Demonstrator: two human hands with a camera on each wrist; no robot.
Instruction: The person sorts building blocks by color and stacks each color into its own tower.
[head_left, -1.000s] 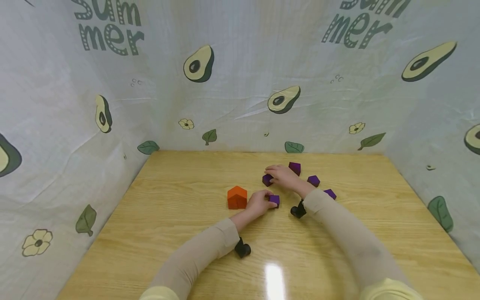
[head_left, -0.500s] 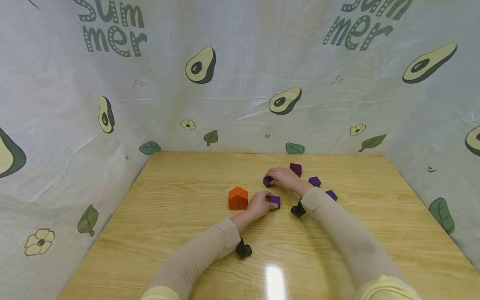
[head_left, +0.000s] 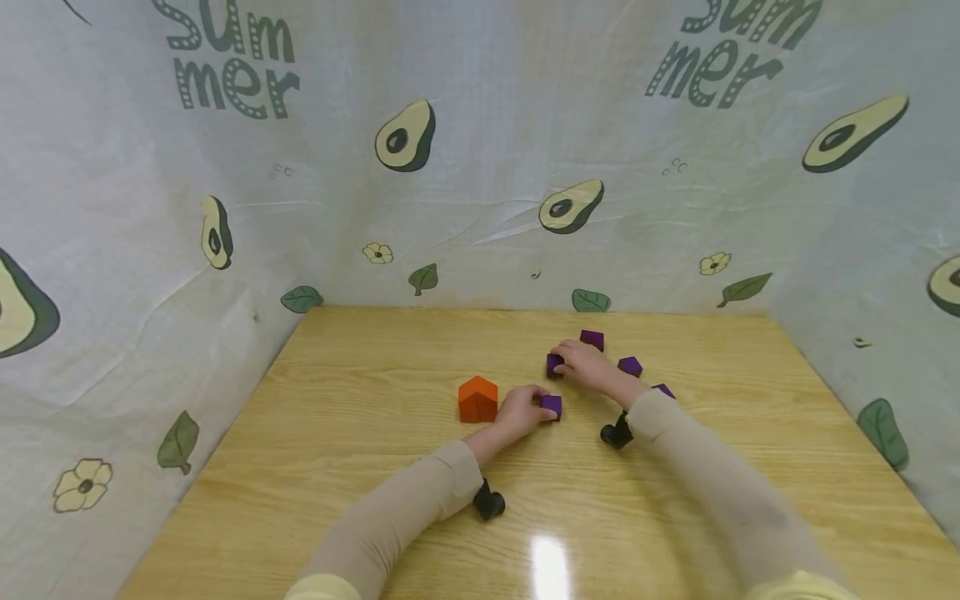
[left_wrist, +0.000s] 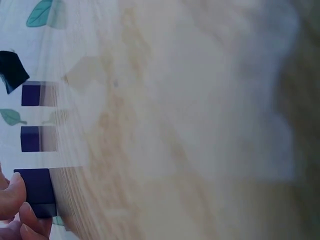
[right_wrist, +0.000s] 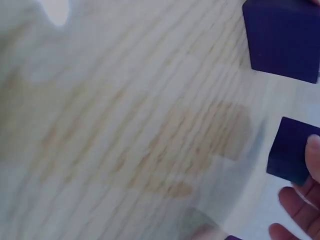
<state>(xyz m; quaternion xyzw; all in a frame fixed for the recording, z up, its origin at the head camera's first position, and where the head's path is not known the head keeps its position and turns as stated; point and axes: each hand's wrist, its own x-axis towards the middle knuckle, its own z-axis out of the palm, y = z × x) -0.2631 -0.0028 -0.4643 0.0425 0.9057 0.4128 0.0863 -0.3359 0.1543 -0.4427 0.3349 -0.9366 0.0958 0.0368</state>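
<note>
On the wooden table, my left hand [head_left: 522,412] pinches a small purple block [head_left: 551,407] at its left side. The left wrist view shows thumb and fingers on this block [left_wrist: 39,187], which stands on the tabletop. Farther back, my right hand [head_left: 588,367] grips another purple block [head_left: 554,366] between thumb and fingers. In the right wrist view the right thumb lies on the face of that block [right_wrist: 289,150], and the left hand's block [right_wrist: 284,40] looms larger above it. Just left of the left hand sits an orange pentagonal block [head_left: 477,400].
Behind the right hand lies a dark purple block [head_left: 592,340]. Two more purple blocks, one [head_left: 630,367] beside the right wrist and one [head_left: 663,391] partly behind the sleeve, are to the right. A printed cloth [head_left: 480,208] hangs along the table's back edge.
My right hand has taken hold of the farther purple block and drawn it a little to the right, behind the left hand's block. The left hand stays in place on its block.
</note>
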